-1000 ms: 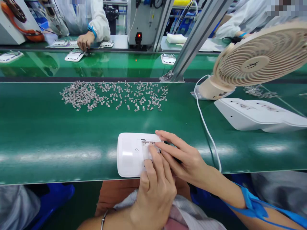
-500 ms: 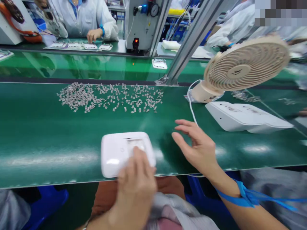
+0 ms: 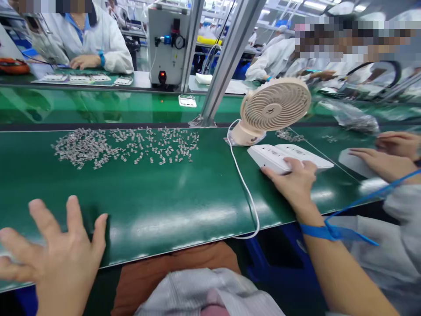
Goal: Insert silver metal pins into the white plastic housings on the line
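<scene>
The left hand (image 3: 64,252) has fingers spread, parts (image 3: 82,147) beyond them; the right hand (image 3: 300,182) touches a case (image 3: 270,155), whether pinching I cannot tell.

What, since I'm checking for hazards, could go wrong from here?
The right hand might knock the angular white plastic casing it touches against the round beige plastic fan behind. The thin white cable looping over the front edge of the green bench could snag. The small silver metal parts, lying loose, might scatter if brushed.
</scene>
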Motion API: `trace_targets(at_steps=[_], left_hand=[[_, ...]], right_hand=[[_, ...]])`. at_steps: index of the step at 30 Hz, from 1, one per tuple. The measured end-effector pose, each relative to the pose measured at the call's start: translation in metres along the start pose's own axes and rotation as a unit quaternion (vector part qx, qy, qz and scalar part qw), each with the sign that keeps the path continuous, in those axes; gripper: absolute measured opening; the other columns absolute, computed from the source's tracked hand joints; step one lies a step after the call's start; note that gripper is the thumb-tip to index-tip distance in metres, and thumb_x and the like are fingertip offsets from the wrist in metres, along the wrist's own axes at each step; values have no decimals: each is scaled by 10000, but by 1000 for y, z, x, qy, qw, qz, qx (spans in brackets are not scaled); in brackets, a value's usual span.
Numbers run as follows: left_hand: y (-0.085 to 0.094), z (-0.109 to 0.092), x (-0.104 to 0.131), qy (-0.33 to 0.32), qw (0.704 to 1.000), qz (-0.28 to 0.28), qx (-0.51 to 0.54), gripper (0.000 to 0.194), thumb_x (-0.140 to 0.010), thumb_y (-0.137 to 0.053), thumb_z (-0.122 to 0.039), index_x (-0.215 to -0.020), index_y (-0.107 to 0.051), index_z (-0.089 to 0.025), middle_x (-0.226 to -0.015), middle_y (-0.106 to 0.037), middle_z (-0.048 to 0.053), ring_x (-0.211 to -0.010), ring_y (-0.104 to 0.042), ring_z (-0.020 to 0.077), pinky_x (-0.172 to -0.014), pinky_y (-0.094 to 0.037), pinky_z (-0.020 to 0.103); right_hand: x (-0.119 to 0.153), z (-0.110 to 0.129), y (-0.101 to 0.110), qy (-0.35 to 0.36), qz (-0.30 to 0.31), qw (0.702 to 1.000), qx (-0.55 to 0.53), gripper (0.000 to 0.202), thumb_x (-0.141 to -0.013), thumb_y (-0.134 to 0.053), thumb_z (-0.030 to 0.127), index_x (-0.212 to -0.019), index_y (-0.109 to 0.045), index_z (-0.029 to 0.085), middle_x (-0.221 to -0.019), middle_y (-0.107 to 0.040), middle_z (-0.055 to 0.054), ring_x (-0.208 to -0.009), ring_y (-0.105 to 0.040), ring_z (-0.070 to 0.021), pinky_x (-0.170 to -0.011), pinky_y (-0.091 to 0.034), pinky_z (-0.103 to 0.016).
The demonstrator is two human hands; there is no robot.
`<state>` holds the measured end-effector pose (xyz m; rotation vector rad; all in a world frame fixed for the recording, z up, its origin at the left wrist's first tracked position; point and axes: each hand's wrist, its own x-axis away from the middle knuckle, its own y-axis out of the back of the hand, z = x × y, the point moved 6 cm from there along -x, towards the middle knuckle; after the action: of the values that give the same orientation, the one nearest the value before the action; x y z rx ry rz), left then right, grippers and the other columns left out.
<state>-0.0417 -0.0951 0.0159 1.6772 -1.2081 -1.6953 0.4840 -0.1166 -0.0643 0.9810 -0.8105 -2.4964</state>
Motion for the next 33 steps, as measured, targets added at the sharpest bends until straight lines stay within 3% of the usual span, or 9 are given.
trace_targets(at_steps=[3,6,10,14,16,18,24,29,33], left_hand=[[-1,-10,0,2,992,-14,-124,755,-738,-623,-467,-1389,-369,-180,-1513,-167,143,-1221,-196,616,-820,-275,773],[-5,-37,7,-87,986,-43,-133,732,-748,-619,-440,-1382,-384,-159,-1463,-277,208,-1271,-247,528,-864,-345,679],[-12,-84,20,-167,983,-30,-69,627,-802,-574,-392,-1370,-399,-193,-1442,-328,202,-1317,-253,438,-924,-349,552],[-12,-100,25,-176,984,-8,-37,308,-806,-581,-394,-1058,-635,-225,-1392,-432,150,-1331,-237,428,-963,-285,550],[-8,-96,26,-164,984,-35,-60,234,-792,-598,-408,-818,-648,-180,-1345,-491,141,-1328,-244,428,-981,-255,555],[-4,-93,28,-150,984,-60,-77,308,-792,-586,-454,-714,-616,-157,-1329,-505,150,-1321,-254,434,-990,-229,561],[-12,-107,37,-176,983,1,-46,545,-809,-495,-561,-1216,-573,-206,-1365,-465,149,-1269,-329,443,-928,-272,526],[-10,-111,37,-117,991,26,-56,428,-823,-559,-351,-1196,-598,-144,-1287,-556,86,-1174,-475,339,-867,-354,408],[-10,-128,33,-135,985,18,-104,375,-835,-554,-329,-1125,-635,-105,-1196,-618,112,-1045,-561,288,-794,-392,367]], right_hand=[[10,16,16,-36,-39,999,6,533,-419,-845,452,-798,-618,155,-982,-500,-220,-1028,-478,-460,-887,-355,-600],[37,65,37,77,-64,995,-29,491,-474,-833,423,-829,-585,191,-923,-526,-175,-1002,-506,-429,-841,-423,-566],[108,158,45,322,119,925,-160,513,-649,-742,350,-1086,-504,225,-1172,-466,-166,-1106,-486,-353,-859,-461,-521],[144,215,27,398,339,814,-255,648,-692,-717,430,-1234,-452,192,-1318,-396,-193,-1209,-450,-310,-903,-475,-440],[129,223,4,379,368,805,-269,562,-754,-656,450,-1230,-482,207,-1295,-444,-163,-1189,-479,-272,-902,-479,-415],[102,224,-23,381,316,838,-229,302,-837,-567,338,-1120,-578,232,-1211,-508,-124,-1130,-515,-246,-904,-465,-437],[69,222,-90,466,241,851,-19,255,-835,-472,152,-937,-697,216,-1304,-444,-152,-1150,-432,-343,-899,-383,-559],[71,224,-97,486,258,835,8,183,-821,-516,196,-765,-691,198,-1275,-477,-147,-1122,-424,-366,-849,-376,-567],[84,237,-72,433,293,847,-100,153,-809,-514,172,-738,-649,192,-1024,-583,-116,-955,-542,-260,-809,-434,-467]])
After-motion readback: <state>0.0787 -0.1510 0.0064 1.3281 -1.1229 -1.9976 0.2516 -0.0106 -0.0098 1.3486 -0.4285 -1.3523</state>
